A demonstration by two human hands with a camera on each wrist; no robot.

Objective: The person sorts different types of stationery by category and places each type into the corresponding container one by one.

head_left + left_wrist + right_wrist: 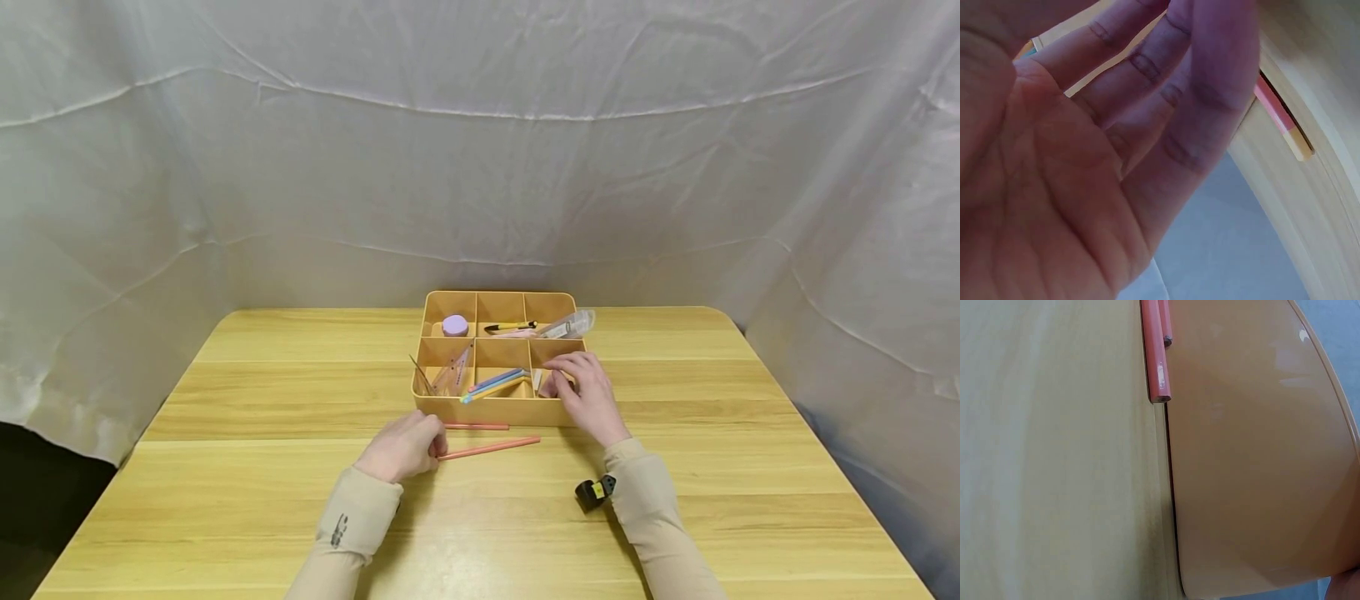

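Observation:
Two red pencils lie on the table before the organizer box (495, 411). My left hand (405, 446) pinches the left end of the nearer red pencil (491, 448); in the left wrist view its fingers bend round and the light end of a red pencil (1282, 119) shows past the little finger. The farther pencil (480, 427) lies along the box's foot. My right hand (588, 392) reaches into the front right compartment, fingers bent beside a white piece (536, 381); I cannot tell whether it grips anything. The right wrist view shows mostly the box's side (1260, 456).
Blue and yellow pens (495, 386) lean over the front middle compartment, a clear triangle ruler (453, 371) stands front left. Behind are a purple round item (454, 326), a yellow-black pen (510, 326) and a clear pouch (567, 325). Grey cloth (495, 183) hangs behind the table.

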